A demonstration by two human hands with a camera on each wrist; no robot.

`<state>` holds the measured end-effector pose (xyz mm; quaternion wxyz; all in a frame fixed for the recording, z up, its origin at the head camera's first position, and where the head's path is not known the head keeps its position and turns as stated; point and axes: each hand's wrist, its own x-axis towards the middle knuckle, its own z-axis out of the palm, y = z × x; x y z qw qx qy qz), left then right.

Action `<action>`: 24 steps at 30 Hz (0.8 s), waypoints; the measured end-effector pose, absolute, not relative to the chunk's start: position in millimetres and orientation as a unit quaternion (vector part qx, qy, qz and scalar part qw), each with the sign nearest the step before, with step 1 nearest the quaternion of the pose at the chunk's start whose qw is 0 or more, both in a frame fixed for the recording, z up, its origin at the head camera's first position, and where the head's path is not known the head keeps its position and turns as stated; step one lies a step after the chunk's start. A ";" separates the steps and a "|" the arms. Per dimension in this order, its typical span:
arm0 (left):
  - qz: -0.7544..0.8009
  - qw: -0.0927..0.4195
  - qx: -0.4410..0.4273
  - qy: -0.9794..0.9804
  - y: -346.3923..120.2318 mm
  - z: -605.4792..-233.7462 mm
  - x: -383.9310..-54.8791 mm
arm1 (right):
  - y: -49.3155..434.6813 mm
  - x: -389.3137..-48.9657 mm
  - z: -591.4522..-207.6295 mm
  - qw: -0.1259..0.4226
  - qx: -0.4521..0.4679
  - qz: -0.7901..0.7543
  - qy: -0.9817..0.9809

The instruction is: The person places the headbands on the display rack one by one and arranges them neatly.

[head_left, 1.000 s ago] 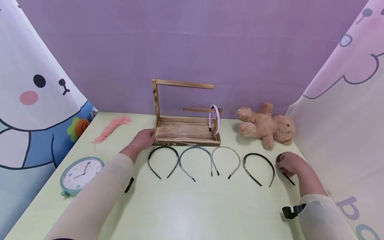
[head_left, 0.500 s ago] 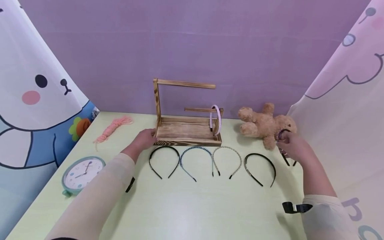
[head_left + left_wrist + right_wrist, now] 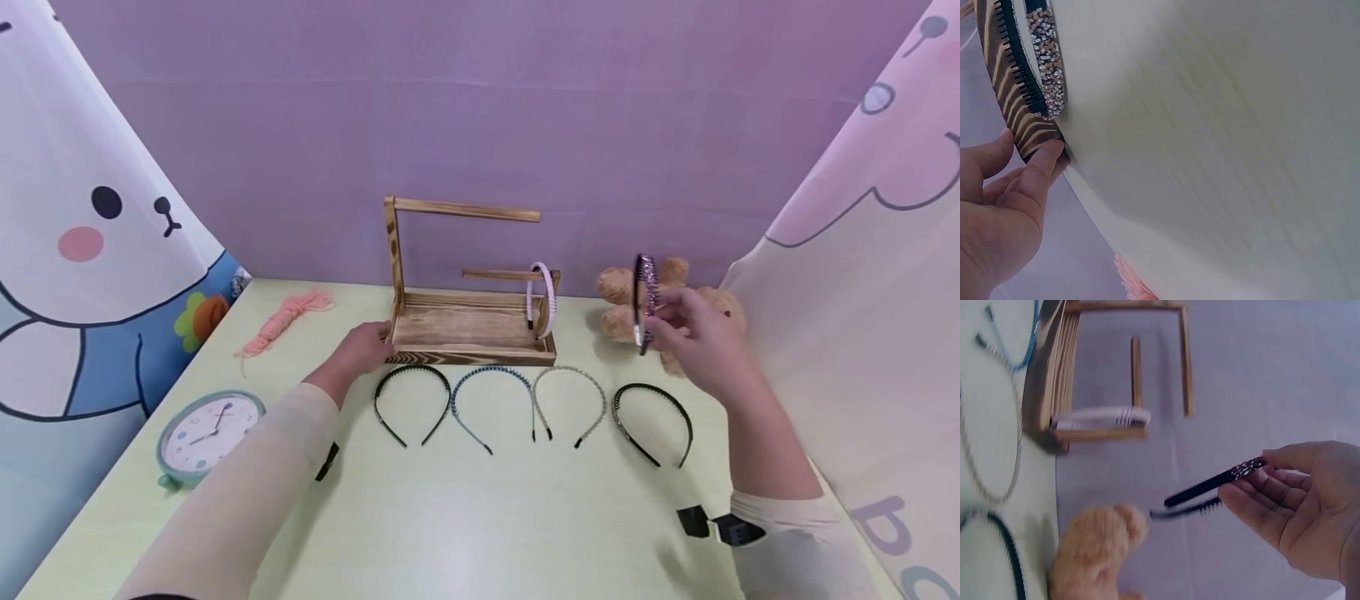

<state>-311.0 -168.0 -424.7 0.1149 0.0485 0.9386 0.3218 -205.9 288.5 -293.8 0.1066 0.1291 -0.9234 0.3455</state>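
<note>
In the head view my right hand (image 3: pixel 697 337) pinches a headband with purple-pink glitter (image 3: pixel 648 300), held upright in the air in front of the teddy bear. Its dark ends (image 3: pixel 1200 490) point away from the fingers in the right wrist view. My left hand (image 3: pixel 363 348) grips the left front corner of a wooden rack (image 3: pixel 468 357); thumb and fingers lie on either side of that corner in the left wrist view. A pale pink headband (image 3: pixel 550 304) hangs on the rack's lower bar (image 3: pixel 495 274). The upper bar (image 3: pixel 465 210) carries nothing.
Before the rack lie a black headband (image 3: pixel 412 367), a blue one (image 3: pixel 491 367), a beige one (image 3: pixel 570 370) and another black headband (image 3: pixel 686 417). A teddy bear (image 3: pixel 617 285) lies at the right, partly hidden. Pink yarn (image 3: pixel 277 321) and a clock (image 3: pixel 210 433) are at the left.
My right hand has lifted the glitter headband off the table at the right and carried it up and leftward, turning it upright. My left hand has stayed at the rack's corner.
</note>
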 end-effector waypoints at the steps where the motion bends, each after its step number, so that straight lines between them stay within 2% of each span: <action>1: 0.321 0.114 0.050 0.939 -167.7 -424.6 -311.0 | 282.1 -205.3 -293.6 0.110 0.141 0.361 -0.915; 6: 0.316 0.116 0.049 0.940 -167.5 -423.4 -311.3 | 249.1 -208.8 -300.0 0.122 0.211 0.425 -0.872; 18: 0.311 0.113 0.049 0.942 -167.2 -421.7 -312.4 | 164.1 -234.6 -328.5 0.041 0.256 0.491 -0.832; 24: 0.303 0.102 0.055 0.946 -166.8 -423.0 -312.0 | 129.5 -257.6 -348.0 0.035 0.272 0.485 -0.831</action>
